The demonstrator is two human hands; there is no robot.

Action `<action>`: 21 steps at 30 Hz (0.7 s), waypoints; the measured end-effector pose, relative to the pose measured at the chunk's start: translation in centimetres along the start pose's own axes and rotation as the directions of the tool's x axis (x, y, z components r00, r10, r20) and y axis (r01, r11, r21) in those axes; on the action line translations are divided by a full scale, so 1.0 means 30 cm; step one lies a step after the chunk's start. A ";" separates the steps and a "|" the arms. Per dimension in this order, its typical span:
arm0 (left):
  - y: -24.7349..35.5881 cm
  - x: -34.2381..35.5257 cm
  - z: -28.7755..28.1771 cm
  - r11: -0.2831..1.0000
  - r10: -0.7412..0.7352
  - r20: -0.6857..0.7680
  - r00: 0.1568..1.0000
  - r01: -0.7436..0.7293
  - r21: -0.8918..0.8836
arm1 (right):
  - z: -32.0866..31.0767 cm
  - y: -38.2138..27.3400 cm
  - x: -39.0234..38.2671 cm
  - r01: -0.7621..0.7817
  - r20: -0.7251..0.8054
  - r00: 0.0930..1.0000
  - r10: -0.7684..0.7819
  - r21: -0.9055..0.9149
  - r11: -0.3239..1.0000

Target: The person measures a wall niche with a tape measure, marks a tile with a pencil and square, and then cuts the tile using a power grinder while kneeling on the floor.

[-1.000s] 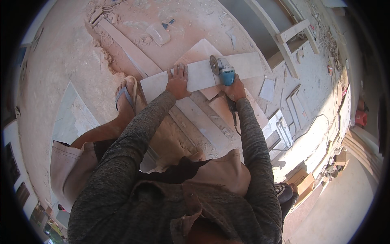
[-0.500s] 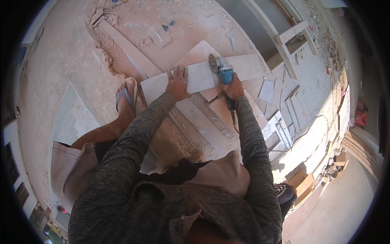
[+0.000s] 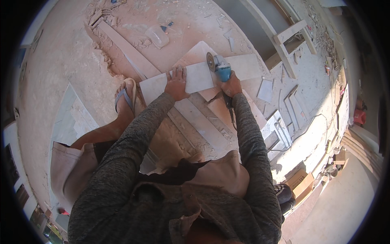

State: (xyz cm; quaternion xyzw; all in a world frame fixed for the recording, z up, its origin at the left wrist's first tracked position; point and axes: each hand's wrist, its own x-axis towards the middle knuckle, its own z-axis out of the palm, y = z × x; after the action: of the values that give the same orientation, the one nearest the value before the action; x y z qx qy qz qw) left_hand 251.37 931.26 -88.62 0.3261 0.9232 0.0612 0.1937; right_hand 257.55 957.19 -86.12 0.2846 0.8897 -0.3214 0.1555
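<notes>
A teal angle grinder is gripped in my right hand, its round disc over the pale tile strip. Whether the disc touches the strip cannot be made out. My left hand lies flat on the same strip, fingers spread, left of the grinder. Under and beyond the strip's right end is another pale piece of tile. A reddish, dusty slab shows from beneath. The grinder's dark cord runs down beside my right forearm.
Long narrow strips lie below the tile. My sandalled foot is at the left. A wooden frame stands over an opening at the upper right. A clear plastic container, tile offcuts and a cardboard box lie around.
The grinder and my right hand have shifted very slightly to the left in the picture. My left hand stays flat on the tile strip.
</notes>
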 end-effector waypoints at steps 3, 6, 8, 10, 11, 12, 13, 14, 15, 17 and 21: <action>-0.004 -0.004 0.006 1.000 -0.002 -0.008 1.000 0.002 -0.005 | 0.002 -0.002 -0.014 0.015 -0.016 1.000 -0.014 0.040 0.999; 0.000 -0.005 -0.001 1.000 0.005 -0.025 1.000 -0.006 -0.008 | 0.006 0.013 -0.022 0.019 -0.036 0.999 -0.018 0.031 0.999; 0.001 -0.005 -0.001 1.000 0.008 -0.026 1.000 -0.008 -0.003 | 0.000 0.020 -0.027 0.014 0.000 1.000 -0.014 0.040 0.999; 0.001 -0.006 -0.005 1.000 0.005 -0.013 1.000 -0.005 -0.008 | -0.002 0.025 -0.034 0.011 0.018 1.000 -0.011 0.034 0.999; 0.001 -0.005 -0.008 1.000 0.004 -0.007 1.000 -0.004 -0.009 | -0.002 0.028 -0.039 0.010 0.017 1.000 -0.010 0.024 1.000; 0.003 -0.005 -0.010 1.000 0.005 -0.005 1.000 -0.005 -0.006 | -0.001 0.030 -0.044 0.009 0.017 1.000 -0.009 0.014 1.000; 0.002 -0.004 -0.009 1.000 0.005 -0.003 1.000 -0.005 -0.003 | -0.001 0.031 -0.050 0.008 0.012 1.000 -0.009 0.014 1.000; 0.001 -0.003 -0.007 1.000 0.005 -0.001 1.000 -0.005 0.000 | 0.000 0.033 -0.056 0.007 0.007 1.000 -0.007 0.014 1.000; 0.000 -0.001 -0.006 1.000 0.008 -0.001 1.000 -0.008 0.009 | -0.001 0.034 -0.063 0.006 0.002 1.000 -0.006 0.014 1.000; -0.004 0.000 0.005 1.000 0.011 0.001 1.000 -0.011 0.026 | -0.007 0.032 -0.075 -0.014 0.025 1.000 0.014 0.005 1.000; -0.002 0.003 0.007 0.999 0.010 0.004 1.000 -0.010 0.031 | -0.012 0.056 -0.101 -0.001 0.025 1.000 0.001 -0.007 1.000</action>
State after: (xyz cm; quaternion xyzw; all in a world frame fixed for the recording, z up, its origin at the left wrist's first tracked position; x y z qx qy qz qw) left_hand 251.35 931.28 -88.85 0.3336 0.9221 0.0472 0.1904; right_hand 260.93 957.27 -85.28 0.2804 0.8887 -0.3216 0.1679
